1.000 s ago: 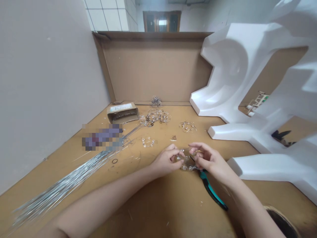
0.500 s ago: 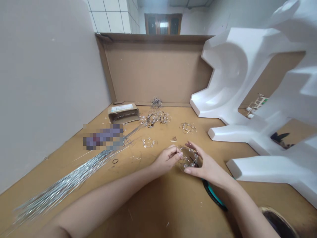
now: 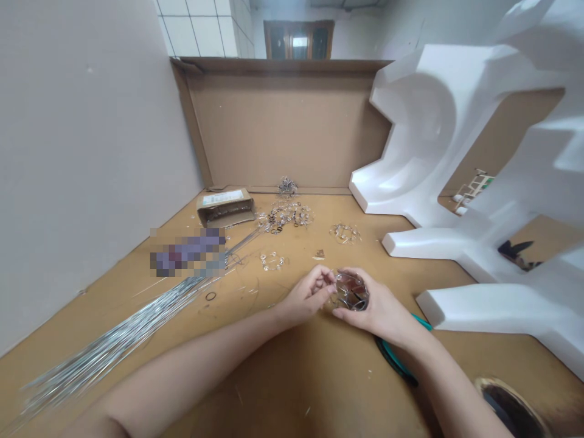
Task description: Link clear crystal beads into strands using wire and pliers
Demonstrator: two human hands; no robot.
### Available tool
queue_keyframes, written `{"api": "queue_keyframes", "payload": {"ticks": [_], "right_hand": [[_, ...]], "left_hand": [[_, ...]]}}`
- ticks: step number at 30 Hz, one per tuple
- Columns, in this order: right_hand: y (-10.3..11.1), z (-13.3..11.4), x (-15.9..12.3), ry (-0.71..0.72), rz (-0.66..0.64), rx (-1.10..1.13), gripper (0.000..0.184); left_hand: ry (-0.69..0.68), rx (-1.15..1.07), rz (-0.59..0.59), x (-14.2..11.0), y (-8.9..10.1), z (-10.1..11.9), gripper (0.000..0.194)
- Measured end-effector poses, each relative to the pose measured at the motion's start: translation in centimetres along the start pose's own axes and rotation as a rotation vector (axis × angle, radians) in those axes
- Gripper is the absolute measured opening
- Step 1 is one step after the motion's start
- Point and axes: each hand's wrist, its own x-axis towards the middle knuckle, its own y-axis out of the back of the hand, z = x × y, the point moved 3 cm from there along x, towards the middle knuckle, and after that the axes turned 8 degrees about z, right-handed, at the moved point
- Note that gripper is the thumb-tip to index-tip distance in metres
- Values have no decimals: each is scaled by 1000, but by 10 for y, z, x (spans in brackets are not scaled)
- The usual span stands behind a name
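Observation:
My left hand (image 3: 312, 294) pinches the left edge of a beaded wire ring (image 3: 344, 291) with thumb and fingers. My right hand (image 3: 371, 301) curves around the ring's right side, its thumb below and fingers above. The ring is thin, shiny wire with clear beads; its finer details are too small to tell. A teal-handled tool (image 3: 396, 360) lies partly hidden under my right forearm. Left of my hands, another ring of clear beads (image 3: 272, 261) rests on the table, and a further wire piece with beads (image 3: 345, 233) lies beyond them.
A long bundle of silvery wires (image 3: 123, 340) stretches across the left. Behind it stand an open small carton (image 3: 225, 210) and a heap of beaded wire pieces (image 3: 289, 214). White foam blocks (image 3: 483, 307) line the right side. A round dark container (image 3: 511, 404) sits at the lower right.
My right hand has turned and closed in more around the beaded ring, which has tilted. My left fingers still pinch its edge. The view has shifted slightly.

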Motion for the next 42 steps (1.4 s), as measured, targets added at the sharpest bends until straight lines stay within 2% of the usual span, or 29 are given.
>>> {"api": "queue_keyframes", "payload": {"ticks": [5,12,22,28,35,39,42], "right_hand": [[1,3,0,25,32,-56,73],[0,-2,0,27,-9,-10,71],[1,-4,-1,40,-6,38,75],[2,-9,-1,47,-5,18,57],[5,-13,0,3,39,205,45],[6,-7,2,24,97,265,45],[7,-5,2,53,170,198,49]], "left_hand": [[-27,-101,11,3,3,-6,23],[52,-89,98,7,5,-8,29],[114,-156,122,9,7,-9,31],[90,-112,94,9,6,-10,31],[85,-116,78,6,2,-11,30],[29,-25,37,0,-2,-6,33],[42,-50,34,-1,-5,-7,29]]}}
